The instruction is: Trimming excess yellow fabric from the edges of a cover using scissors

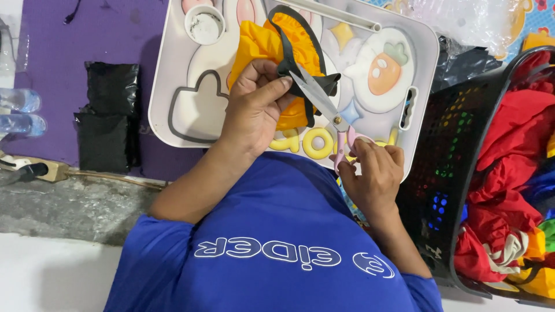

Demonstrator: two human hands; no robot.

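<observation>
An orange cloth (261,43) with a black band (300,34) lies bunched on a white tray (173,75) and is pinched near its lower edge by the left hand (254,110), whose grip is closed on cloth and band together. Scissors (324,104) with pink handles are held by the right hand (376,173), fingers closed round the handles; the blades are set slightly apart, with the black band between them just beside the left thumb. A white cup (204,25) stands at the tray's upper left, and a carrot picture (384,69) is seen on the tray to the right. A black basket (451,162) filled with red and yellow cloths (514,156) stands to the right. Black bags (110,115) lie on a purple mat (52,63) to the left.
</observation>
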